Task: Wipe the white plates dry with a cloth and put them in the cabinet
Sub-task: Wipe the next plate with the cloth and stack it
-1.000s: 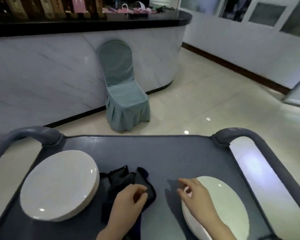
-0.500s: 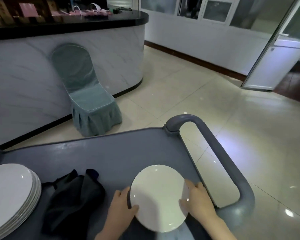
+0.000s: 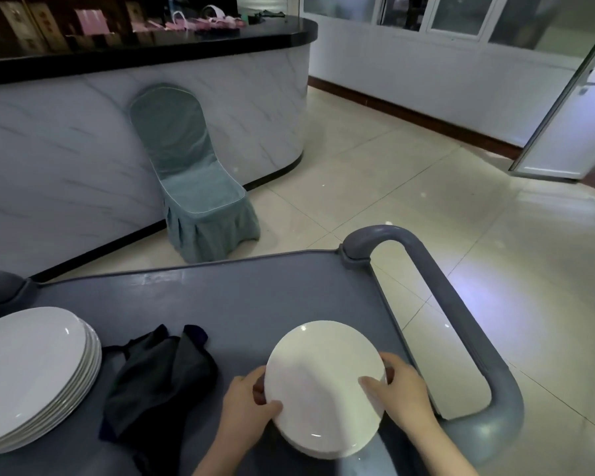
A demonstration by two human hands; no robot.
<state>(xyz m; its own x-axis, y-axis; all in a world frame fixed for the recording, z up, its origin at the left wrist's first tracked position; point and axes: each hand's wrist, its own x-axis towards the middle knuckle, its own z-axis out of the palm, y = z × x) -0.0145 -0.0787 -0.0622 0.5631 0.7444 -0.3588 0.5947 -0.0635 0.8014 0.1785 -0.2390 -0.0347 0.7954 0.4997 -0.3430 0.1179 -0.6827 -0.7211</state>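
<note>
A white plate [image 3: 323,386] is gripped at opposite rims by the left hand [image 3: 246,407] and right hand [image 3: 404,393], above the cart [image 3: 255,297]. The step is judged a pick-up; next, the cloth [image 3: 158,379] beside it must be fetched for wiping.

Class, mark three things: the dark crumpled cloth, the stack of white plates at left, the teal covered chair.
dark crumpled cloth [image 3: 158,383]: head view, its middle folds.
stack of white plates [image 3: 28,369]: head view, top plate's face.
teal covered chair [image 3: 200,194]: head view, seat.
</note>
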